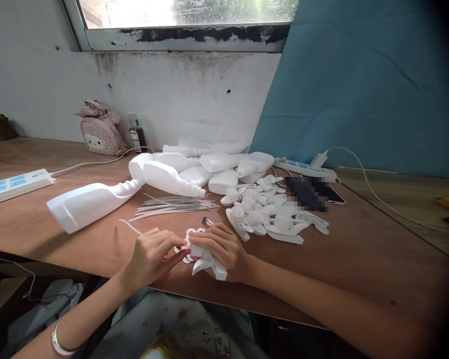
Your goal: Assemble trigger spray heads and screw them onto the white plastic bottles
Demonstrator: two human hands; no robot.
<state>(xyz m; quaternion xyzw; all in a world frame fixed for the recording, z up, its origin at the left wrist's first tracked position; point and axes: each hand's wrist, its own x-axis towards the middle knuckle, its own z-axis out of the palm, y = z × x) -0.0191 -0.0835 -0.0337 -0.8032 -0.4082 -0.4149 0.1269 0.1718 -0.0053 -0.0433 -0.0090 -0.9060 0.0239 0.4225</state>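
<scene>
My right hand (228,249) is closed around a white trigger spray head (209,264), its trigger and nozzle end pointing down toward the table's front edge. My left hand (153,254) pinches at the head's left end, fingertips touching it. A thin white dip tube (130,227) sticks out behind my left hand and seems to run through its fingers; its other end is hidden. Several small white rings (190,233) lie on the table beneath and between my hands. Just beyond my right fingers is a small clear cylindrical piece (207,221).
White bottles (172,177) are heaped at the back, with loose tubes (172,207) before them. Spray heads (262,209) pile up right of centre, beside phones (333,192). Power strips (18,185) sit at both sides. A pink bag (101,132) and dark bottle (136,135) stand by the wall.
</scene>
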